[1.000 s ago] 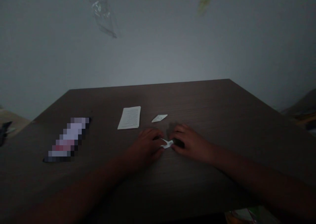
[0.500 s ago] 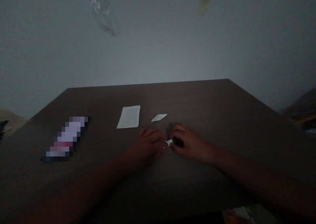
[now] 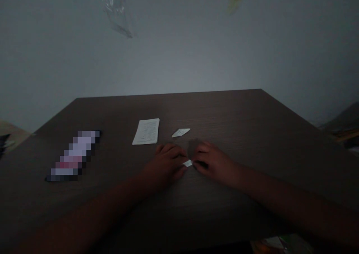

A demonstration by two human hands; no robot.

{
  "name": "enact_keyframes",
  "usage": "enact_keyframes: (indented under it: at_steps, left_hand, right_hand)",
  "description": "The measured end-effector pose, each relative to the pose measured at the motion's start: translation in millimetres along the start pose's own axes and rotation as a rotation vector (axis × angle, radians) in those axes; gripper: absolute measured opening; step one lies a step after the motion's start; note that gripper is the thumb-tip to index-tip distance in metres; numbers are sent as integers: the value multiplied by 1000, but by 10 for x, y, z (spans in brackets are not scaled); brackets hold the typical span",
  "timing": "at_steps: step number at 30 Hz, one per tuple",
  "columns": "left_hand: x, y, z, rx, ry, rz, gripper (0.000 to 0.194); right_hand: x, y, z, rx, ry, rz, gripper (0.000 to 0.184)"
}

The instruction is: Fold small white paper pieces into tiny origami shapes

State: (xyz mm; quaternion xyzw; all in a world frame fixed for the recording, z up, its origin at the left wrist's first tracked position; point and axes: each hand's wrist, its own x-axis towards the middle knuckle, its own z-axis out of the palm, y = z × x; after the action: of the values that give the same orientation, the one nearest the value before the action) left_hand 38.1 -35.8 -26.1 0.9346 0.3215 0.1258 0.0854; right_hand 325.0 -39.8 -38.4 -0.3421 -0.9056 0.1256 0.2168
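1. Pinching a small white paper scrap (image 3: 187, 163) between them, the left hand (image 3: 165, 164) and the right hand (image 3: 214, 163) rest low on the dark wooden tabletop (image 3: 252, 127), near the middle of its near half.
2. Both hands have their fingers curled inward, with the fingertips of each meeting at the scrap; only a small bit of the white paper shows in the gap between them.
3. How firmly each hand grips it cannot be told in the dim light.
4. Just beyond the hands, a little farther away, lies a small folded white paper piece (image 3: 181, 132), apart from both hands.
5. To the left of that piece lies a printed white sheet (image 3: 146, 131), flat on the tabletop.
6. Well to the left, near the tabletop's left edge, lies a long blurred object (image 3: 74, 156).
7. Behind the tabletop stands a pale wall (image 3: 196, 52), with a clear plastic bit (image 3: 116, 13) high on it at the far left.
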Motion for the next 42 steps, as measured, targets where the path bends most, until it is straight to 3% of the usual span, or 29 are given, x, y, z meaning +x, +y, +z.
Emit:
enact_keyframes:
  at_steps: [9, 14, 20, 25, 35, 42]
  left_hand:
    - [8, 158, -102, 30, -61, -69, 31]
    - [-9, 130, -45, 53, -67, -39, 30]
    - [-66, 29, 23, 29, -1, 57, 33]
    - [-92, 61, -94, 48, -57, 99, 33]
    - [-25, 191, -295, 15, -219, 158, 32]
    - [-28, 138, -300, 42, -228, 196, 31]
  right_hand:
    - [-61, -167, -45, -257, -74, -99, 15]
    - [-83, -258, -83, -294, -128, -126, 12]
    - [-25, -118, -168, -82, -168, -161, 18]
    - [19, -13, -154, 163, -127, -82, 13]
    - [58, -115, -117, 164, -131, 49, 12]
    - [79, -156, -163, 180, -165, 75, 12]
